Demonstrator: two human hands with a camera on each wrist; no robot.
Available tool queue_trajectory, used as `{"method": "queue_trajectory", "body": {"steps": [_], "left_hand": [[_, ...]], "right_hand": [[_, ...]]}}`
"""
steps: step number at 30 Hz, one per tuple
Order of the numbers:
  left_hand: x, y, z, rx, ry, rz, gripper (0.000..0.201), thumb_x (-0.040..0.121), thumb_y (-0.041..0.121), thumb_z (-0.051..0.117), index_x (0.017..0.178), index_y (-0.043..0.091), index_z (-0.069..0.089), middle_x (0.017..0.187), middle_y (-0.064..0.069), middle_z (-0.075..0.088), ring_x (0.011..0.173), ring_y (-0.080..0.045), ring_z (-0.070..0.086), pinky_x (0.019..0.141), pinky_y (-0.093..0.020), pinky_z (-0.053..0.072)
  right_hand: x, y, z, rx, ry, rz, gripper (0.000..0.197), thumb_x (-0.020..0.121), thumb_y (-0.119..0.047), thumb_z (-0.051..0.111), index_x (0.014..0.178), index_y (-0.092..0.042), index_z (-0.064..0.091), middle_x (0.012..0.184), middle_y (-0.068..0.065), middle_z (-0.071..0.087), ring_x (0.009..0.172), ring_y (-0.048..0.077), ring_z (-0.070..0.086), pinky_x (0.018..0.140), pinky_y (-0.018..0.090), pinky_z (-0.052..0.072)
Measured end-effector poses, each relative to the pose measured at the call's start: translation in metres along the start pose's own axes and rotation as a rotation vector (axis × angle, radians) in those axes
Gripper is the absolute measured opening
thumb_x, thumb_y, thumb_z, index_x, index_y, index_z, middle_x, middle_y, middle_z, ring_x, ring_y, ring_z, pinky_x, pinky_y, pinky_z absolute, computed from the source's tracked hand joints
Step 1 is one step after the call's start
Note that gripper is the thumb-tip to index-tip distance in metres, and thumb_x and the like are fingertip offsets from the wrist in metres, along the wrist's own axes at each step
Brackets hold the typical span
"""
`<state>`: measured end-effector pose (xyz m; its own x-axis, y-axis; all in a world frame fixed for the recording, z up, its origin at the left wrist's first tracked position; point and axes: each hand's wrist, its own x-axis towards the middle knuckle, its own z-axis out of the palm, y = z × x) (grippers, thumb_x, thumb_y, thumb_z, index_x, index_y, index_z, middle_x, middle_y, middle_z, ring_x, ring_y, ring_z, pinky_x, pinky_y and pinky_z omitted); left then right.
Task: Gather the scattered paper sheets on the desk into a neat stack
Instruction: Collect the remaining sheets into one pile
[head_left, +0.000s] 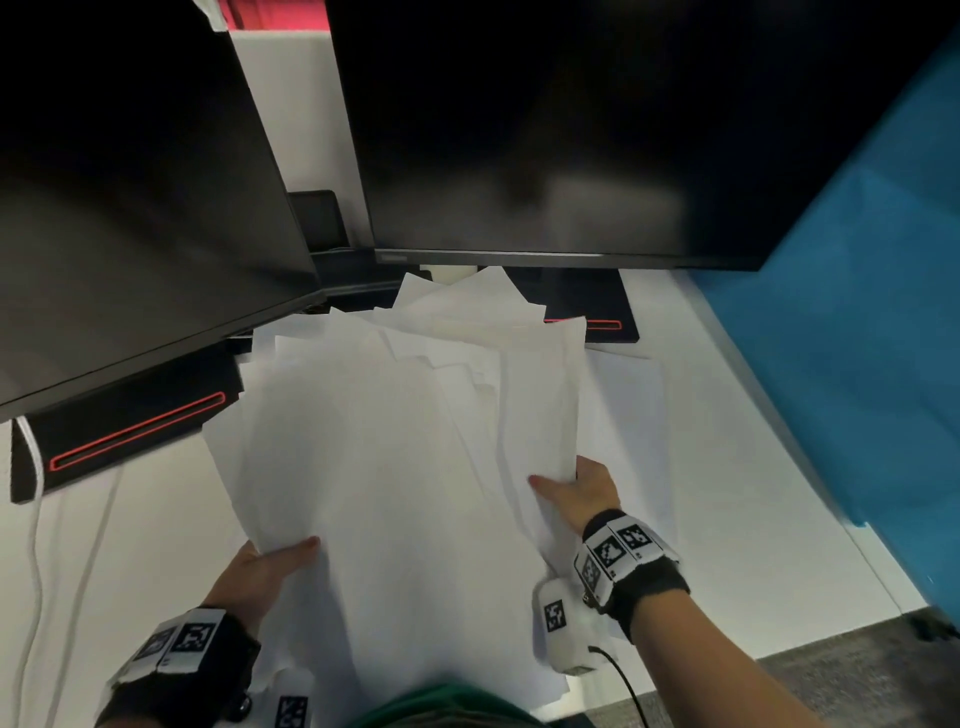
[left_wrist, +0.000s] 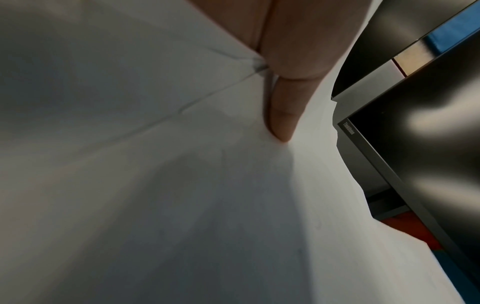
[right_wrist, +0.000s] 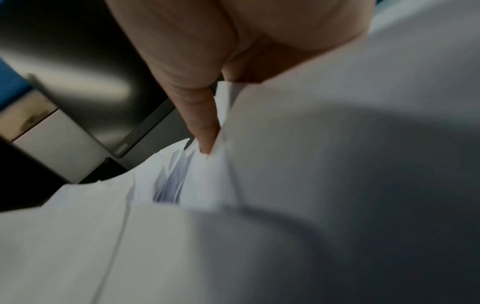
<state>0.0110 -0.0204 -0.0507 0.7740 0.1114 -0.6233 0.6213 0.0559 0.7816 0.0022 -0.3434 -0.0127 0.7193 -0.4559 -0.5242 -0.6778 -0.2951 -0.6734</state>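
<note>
A loose bundle of white paper sheets is held up over the white desk, its far edges fanned unevenly. My left hand pinches the bundle's near left corner, thumb on top. My right hand grips the right edge, thumb on the top sheet. In the left wrist view a thumb presses into the paper sheets. In the right wrist view a thumb lies over splayed paper sheets. Another sheet lies flat on the desk to the right.
Two dark monitors stand close behind the papers, their black bases with red stripes on the desk. A blue partition borders the right side. White cables run down the left. A grey floor shows beyond the desk's near edge.
</note>
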Motion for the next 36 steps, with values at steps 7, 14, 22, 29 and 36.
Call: {"method": "queue_trajectory", "body": {"steps": [7, 14, 22, 29, 36], "left_hand": [[0.003, -0.003, -0.001, -0.014, 0.004, 0.002, 0.039, 0.063, 0.003, 0.075, 0.099, -0.005, 0.062, 0.078, -0.018, 0.067, 0.084, -0.036, 0.058, 0.091, -0.05, 0.044], [0.007, -0.007, -0.005, 0.004, 0.016, -0.012, 0.041, 0.073, 0.004, 0.071, 0.111, -0.006, 0.06, 0.099, -0.024, 0.064, 0.098, -0.041, 0.058, 0.102, -0.057, 0.039], [0.014, -0.01, -0.005, 0.053, -0.018, 0.005, 0.022, 0.074, 0.001, 0.069, 0.096, 0.003, 0.065, 0.111, -0.031, 0.061, 0.105, -0.045, 0.057, 0.101, -0.061, 0.037], [0.011, -0.008, -0.001, 0.141, 0.062, 0.026, 0.036, 0.08, -0.001, 0.064, 0.114, -0.01, 0.056, 0.111, -0.032, 0.061, 0.105, -0.048, 0.056, 0.099, -0.059, 0.04], [0.002, -0.003, 0.002, 0.167, 0.078, 0.045, 0.037, 0.078, 0.007, 0.069, 0.113, 0.001, 0.058, 0.114, -0.027, 0.063, 0.106, -0.044, 0.058, 0.1, -0.057, 0.041]], "right_hand": [[-0.007, 0.0, 0.002, 0.112, -0.047, -0.004, 0.038, 0.083, -0.012, 0.063, 0.12, -0.005, 0.054, 0.112, 0.01, 0.062, 0.103, 0.028, 0.057, 0.089, 0.031, 0.045], [-0.022, 0.01, -0.036, -0.007, 0.368, -0.209, 0.027, 0.088, -0.005, 0.053, 0.114, 0.0, 0.059, 0.107, 0.023, 0.066, 0.101, 0.037, 0.06, 0.085, 0.031, 0.044], [-0.04, -0.012, -0.067, 0.13, 0.693, -0.537, 0.016, 0.09, -0.001, 0.049, 0.099, 0.004, 0.061, 0.071, 0.008, 0.058, 0.062, 0.022, 0.052, 0.064, 0.028, 0.045], [-0.047, -0.041, -0.079, 0.283, 0.818, -0.689, 0.02, 0.09, 0.003, 0.048, 0.106, 0.007, 0.06, 0.077, -0.001, 0.054, 0.068, 0.008, 0.049, 0.061, 0.004, 0.034], [-0.05, -0.059, -0.077, 0.492, 0.811, -0.832, 0.018, 0.088, 0.005, 0.049, 0.103, 0.006, 0.059, 0.086, -0.028, 0.056, 0.082, -0.024, 0.054, 0.075, 0.0, 0.039]]}}
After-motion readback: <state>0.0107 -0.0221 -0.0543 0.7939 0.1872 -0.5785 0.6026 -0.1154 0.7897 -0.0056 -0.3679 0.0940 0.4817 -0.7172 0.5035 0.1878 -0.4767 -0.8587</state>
